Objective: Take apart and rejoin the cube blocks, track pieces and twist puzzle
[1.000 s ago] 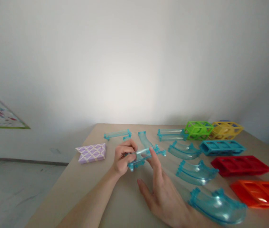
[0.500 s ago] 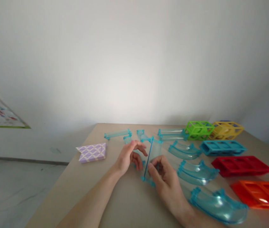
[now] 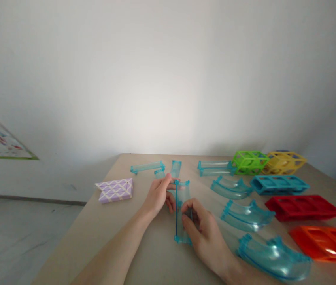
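A clear blue straight track piece (image 3: 181, 211) stands in front of me, its long axis running toward me. My right hand (image 3: 200, 225) pinches its right side between thumb and fingers. Left of the piece, my left hand (image 3: 159, 196) has its thumb raised and its fingers reaching behind the far end; the fingertips are partly hidden, so whether they grip it is unclear. Just beyond the hands lie another straight clear piece (image 3: 175, 168) and a small clear piece (image 3: 159, 172).
A purple patterned packet (image 3: 116, 190) lies at left. Clear straight pieces (image 3: 147, 167) (image 3: 217, 168) lie at the back. Curved clear pieces (image 3: 248, 215) line the right, beside green (image 3: 250, 162), yellow (image 3: 285, 162), blue (image 3: 279, 185), red (image 3: 302, 208) and orange (image 3: 328, 243) frames.
The held track piece has moved left and nearer to me, and its tilt has lessened. My right hand has shifted slightly left with it. The left hand's thumb now stands near the piece's far end.
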